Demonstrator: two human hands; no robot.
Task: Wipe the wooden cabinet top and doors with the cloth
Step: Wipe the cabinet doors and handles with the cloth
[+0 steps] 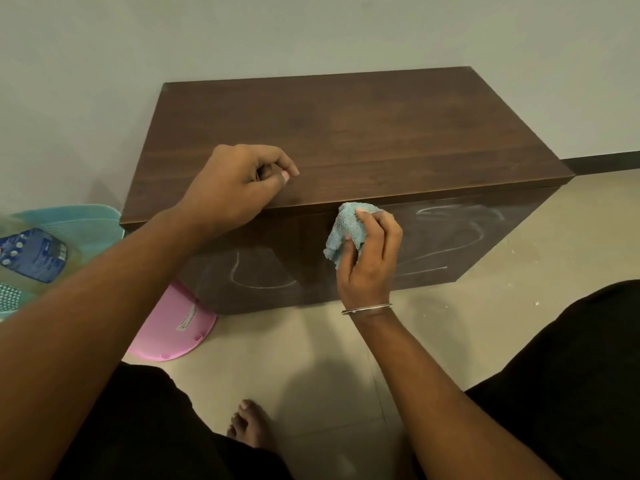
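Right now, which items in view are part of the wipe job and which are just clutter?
In the job:
wooden cabinet
blue cloth, gripped by right hand
white marks on doors
left hand, resting on cabinet top

Lying about:
pink plastic basin
teal basket
blue packet

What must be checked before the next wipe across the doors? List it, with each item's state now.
1. Cloth gripped in right hand: ok.
2. Cloth set against the cabinet front, near the top edge at the middle: ok.
3. Left hand resting on the cabinet top, bracing: ok.
4. Right door free of marks: not ok, white chalky scribbles remain.
5. Left door free of marks: not ok, a white loop remains.
6. Cloth damp enough: cannot tell.
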